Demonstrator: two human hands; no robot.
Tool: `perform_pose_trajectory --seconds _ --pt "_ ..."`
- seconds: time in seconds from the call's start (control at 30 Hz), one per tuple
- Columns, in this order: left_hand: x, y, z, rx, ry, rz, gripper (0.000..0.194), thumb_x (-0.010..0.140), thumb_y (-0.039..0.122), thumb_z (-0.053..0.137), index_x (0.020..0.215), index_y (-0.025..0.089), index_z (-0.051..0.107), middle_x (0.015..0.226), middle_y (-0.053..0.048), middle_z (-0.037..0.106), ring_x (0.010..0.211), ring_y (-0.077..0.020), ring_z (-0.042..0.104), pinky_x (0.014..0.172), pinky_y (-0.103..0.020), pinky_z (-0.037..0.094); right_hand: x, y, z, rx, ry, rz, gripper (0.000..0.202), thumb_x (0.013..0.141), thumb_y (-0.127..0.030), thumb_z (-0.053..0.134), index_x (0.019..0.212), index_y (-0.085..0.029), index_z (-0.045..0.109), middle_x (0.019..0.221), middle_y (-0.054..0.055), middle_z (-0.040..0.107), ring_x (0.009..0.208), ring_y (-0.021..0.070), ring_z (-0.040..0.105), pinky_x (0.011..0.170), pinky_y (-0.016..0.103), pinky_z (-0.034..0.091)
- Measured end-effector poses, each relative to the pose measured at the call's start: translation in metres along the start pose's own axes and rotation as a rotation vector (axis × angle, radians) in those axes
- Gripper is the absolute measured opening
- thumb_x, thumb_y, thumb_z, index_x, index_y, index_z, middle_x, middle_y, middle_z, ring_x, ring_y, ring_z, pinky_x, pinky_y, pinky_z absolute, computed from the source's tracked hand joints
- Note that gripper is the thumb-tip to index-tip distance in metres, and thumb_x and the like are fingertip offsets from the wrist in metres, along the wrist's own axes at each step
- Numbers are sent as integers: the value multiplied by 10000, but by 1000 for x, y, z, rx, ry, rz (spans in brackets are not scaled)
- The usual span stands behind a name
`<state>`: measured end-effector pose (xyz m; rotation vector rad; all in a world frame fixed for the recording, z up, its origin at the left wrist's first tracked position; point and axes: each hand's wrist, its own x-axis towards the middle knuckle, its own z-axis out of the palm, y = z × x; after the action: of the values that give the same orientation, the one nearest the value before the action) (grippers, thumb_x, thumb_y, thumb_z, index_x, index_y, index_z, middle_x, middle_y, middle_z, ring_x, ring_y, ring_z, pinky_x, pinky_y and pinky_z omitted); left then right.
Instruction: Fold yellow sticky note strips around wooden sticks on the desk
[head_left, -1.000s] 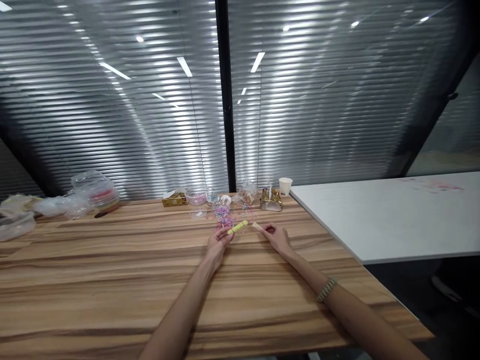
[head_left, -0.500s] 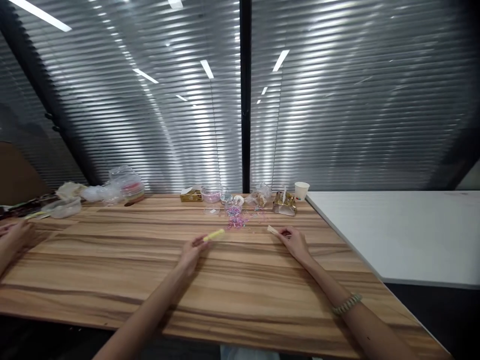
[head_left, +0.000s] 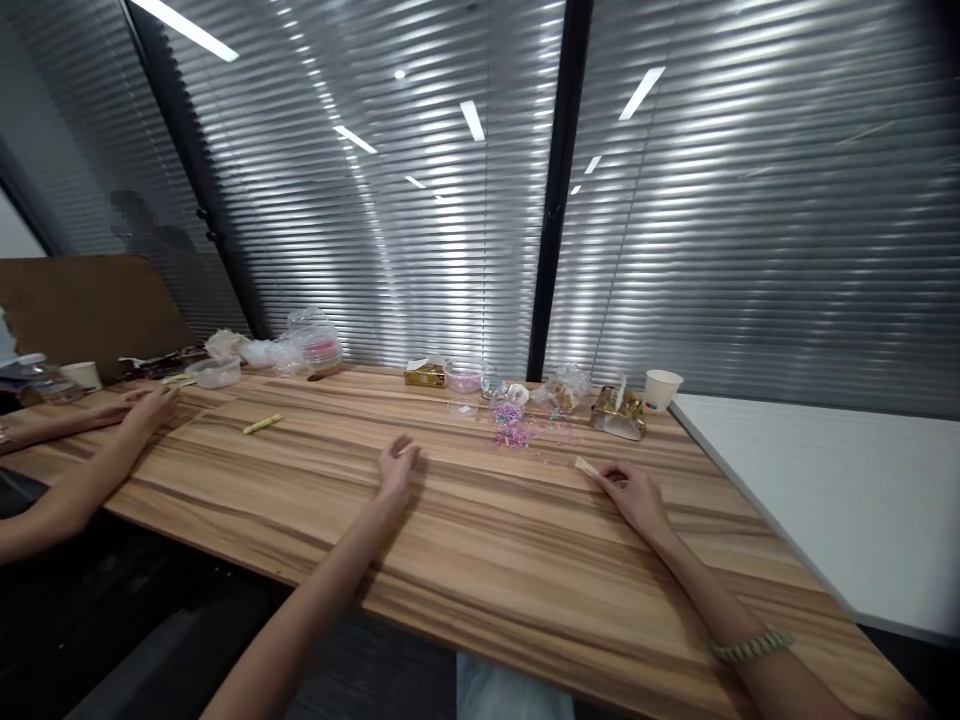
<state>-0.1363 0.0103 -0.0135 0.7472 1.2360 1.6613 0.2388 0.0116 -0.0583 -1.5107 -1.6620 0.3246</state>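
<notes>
My left hand [head_left: 400,465] hovers over the middle of the wooden table, with its thumb and fingers apart and nothing in it that I can see. To its left, a short yellow stick [head_left: 262,424] lies by itself on the wood. Pinched in the fingers of my right hand [head_left: 634,495] is a small pale flat strip [head_left: 585,467], its tip pointing left and away from me. Beyond the two hands spreads a pile of tiny pink and purple beads [head_left: 514,432], some scattered to its right.
A gold tissue pack [head_left: 619,412], a paper cup [head_left: 662,390], a crumpled plastic bag [head_left: 564,388], a tub of pink pieces [head_left: 463,379] and a gold box [head_left: 425,373] line the back. A co-worker's hands [head_left: 154,408] are at the left, near a clear container [head_left: 214,373].
The yellow stick has left my left hand and lies on the table further left. The view has turned left, showing more of the co-worker. My right hand still holds the pale strip.
</notes>
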Motion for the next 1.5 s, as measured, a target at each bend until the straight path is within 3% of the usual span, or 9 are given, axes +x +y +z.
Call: perform_pose_trajectory --seconds 0.17,0.23,0.27,0.37,0.53,0.63,0.97,1.3,1.5 --pt "-38 -38 90 176 -238 102 120 631 89 636 743 131 636 743 -50 623 668 -132 573 707 -264 459 -1 -7 0 16 -26 -60 332 703 -487 513 671 -166 590 694 75 632 648 211 576 603 298 420" --pt "-56 -49 115 219 -380 174 173 615 152 676 787 157 665 854 -58 643 794 -170 580 784 -304 450 -3 -15 -1 64 -83 -131 313 713 -468 524 676 -163 590 704 72 628 653 203 572 609 293 426" --pt "-63 -53 123 315 -538 314 254 638 210 674 888 174 660 955 -65 632 906 -189 559 851 -329 424 -4 -19 -1 104 -127 -169 301 721 -453 529 687 -161 591 709 69 627 657 197 571 612 287 429" --pt "-74 -61 133 488 -764 519 563 586 308 729 1116 194 573 1157 -95 559 1096 -229 466 969 -373 333 -8 -33 1 198 -236 -245 257 747 -406 534 719 -158 595 731 62 627 681 183 569 621 269 434" --pt "-67 -60 129 473 -936 283 370 747 393 564 1015 150 642 1030 -119 643 916 -222 583 806 -336 446 -10 -46 4 228 -240 -262 220 763 -371 544 730 -162 603 737 44 630 685 174 567 633 267 431" --pt "-65 -59 130 414 -1019 170 382 740 391 573 998 120 650 872 -113 686 719 -183 613 685 -290 470 -11 -50 4 284 -234 -244 207 762 -357 555 744 -158 608 748 45 630 697 169 573 652 269 442" --pt "-54 -63 131 280 -771 42 364 625 341 690 904 107 679 785 -103 703 664 -183 631 643 -270 472 -10 -50 7 627 -286 41 397 719 -428 592 982 -131 585 928 106 642 772 196 620 718 341 494" --pt "-57 -58 133 248 -802 21 438 591 309 721 979 118 651 964 -116 679 868 -222 623 790 -316 461 -8 -55 1 728 -198 124 365 597 -394 703 856 -147 634 833 69 666 800 197 612 763 331 472" --pt "-58 -59 133 204 -755 46 405 618 347 704 951 120 661 941 -122 685 841 -234 634 813 -352 461 -9 -59 -1 717 -158 145 311 582 -372 710 781 -140 656 743 59 673 706 192 619 699 322 481"
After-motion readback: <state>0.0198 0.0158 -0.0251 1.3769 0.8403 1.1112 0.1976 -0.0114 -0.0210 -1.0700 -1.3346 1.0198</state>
